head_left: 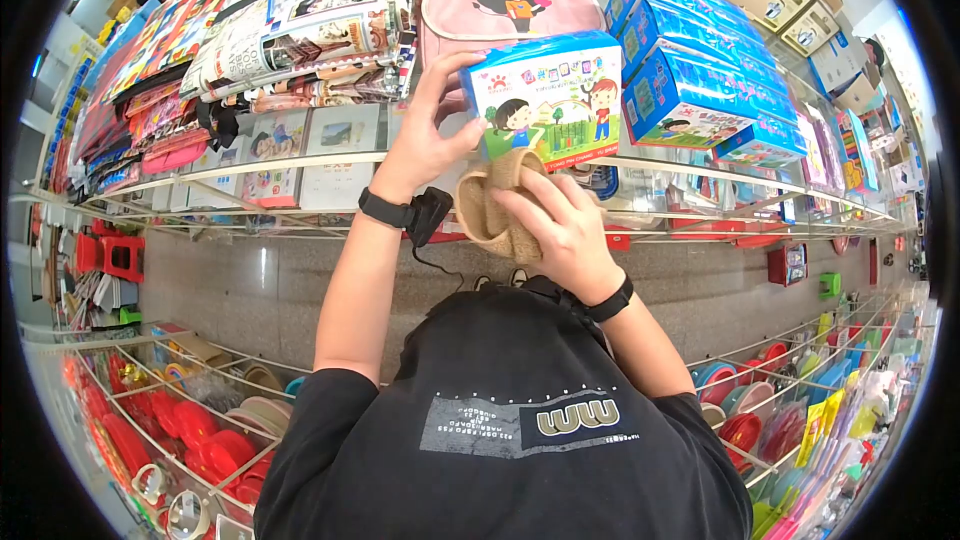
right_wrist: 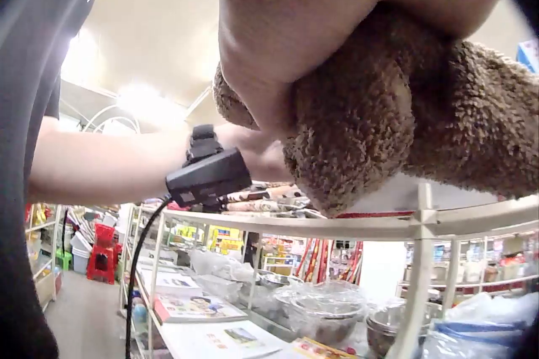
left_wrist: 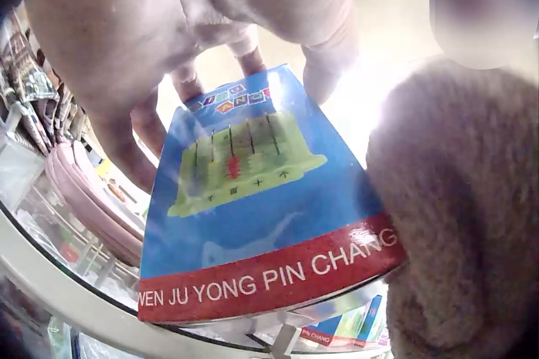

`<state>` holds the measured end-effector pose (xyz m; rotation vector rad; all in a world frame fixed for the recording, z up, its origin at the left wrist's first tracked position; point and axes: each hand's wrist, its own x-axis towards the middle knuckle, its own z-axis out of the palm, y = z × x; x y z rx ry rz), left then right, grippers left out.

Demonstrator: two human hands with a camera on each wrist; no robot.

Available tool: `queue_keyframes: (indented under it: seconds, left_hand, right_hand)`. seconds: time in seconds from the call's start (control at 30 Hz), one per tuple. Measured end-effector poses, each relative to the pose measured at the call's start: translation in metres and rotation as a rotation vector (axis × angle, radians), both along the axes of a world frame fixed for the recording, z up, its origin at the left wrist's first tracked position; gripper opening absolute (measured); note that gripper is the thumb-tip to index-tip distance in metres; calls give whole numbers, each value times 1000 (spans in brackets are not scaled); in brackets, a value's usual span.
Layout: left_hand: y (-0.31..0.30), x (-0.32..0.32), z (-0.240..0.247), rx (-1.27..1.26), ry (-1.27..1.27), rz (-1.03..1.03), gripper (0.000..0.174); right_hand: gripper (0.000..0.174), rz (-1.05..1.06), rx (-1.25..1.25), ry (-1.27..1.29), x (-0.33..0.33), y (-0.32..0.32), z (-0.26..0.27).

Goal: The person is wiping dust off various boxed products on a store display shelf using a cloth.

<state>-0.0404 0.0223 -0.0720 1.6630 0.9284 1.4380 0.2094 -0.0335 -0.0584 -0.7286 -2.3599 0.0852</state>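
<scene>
A blue toy box [head_left: 548, 105] with cartoon children on its front is tilted up over the shelf edge. My left hand [head_left: 428, 140] grips it by its left side, thumb on the front and fingers behind. In the left wrist view the box's side [left_wrist: 253, 224] shows a picture of a counting frame and a red band of lettering. My right hand [head_left: 565, 230] holds a bunched brown fuzzy cloth [head_left: 490, 210] at the box's lower edge. Seen from the right wrist, the cloth [right_wrist: 354, 140] hangs in folds beneath the curled fingers.
Similar blue boxes [head_left: 690, 90] are stacked on the shelf to the right. A pink bag [head_left: 440, 0] with a cartoon girl lies behind my left hand, and folded printed bags [head_left: 300, 35] pile up at left. The shelf's metal rail [head_left: 330, 160] runs in front of me.
</scene>
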Motion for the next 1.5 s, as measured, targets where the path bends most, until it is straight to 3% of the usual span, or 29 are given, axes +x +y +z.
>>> queue_keyframes:
  seconds: [0.07,0.2,0.3,0.4,0.57,0.73,0.97,1.23,1.5]
  left_hand:
    - [2,-1,-1,-12,1,-5,73]
    - [1,-1,0,-3,19,8,73]
    - [-4,3,2,-7,10,8,73]
    - [-5,8,2,28,-7,28,71]
    - [-10,13,5,37,-14,57,72]
    - [-18,19,10,13,61,138,74]
    - [-29,45,22,-9,394,407,84]
    - [-38,60,24,-148,75,365,82]
    - [-35,33,15,-88,-120,402,83]
  right_hand:
    - [52,-9,79,2,17,8,-8]
    - [55,-252,95,28,59,25,-29]
    - [69,-486,32,176,78,34,-37]
    - [67,-492,-148,372,85,34,-40]
    - [67,-129,-739,791,89,40,-54]
    - [68,-88,-825,798,96,47,-65]
    - [68,-34,-859,775,98,52,-68]
    - [68,50,-914,624,118,66,-61]
    - [72,160,-1011,713,133,77,-61]
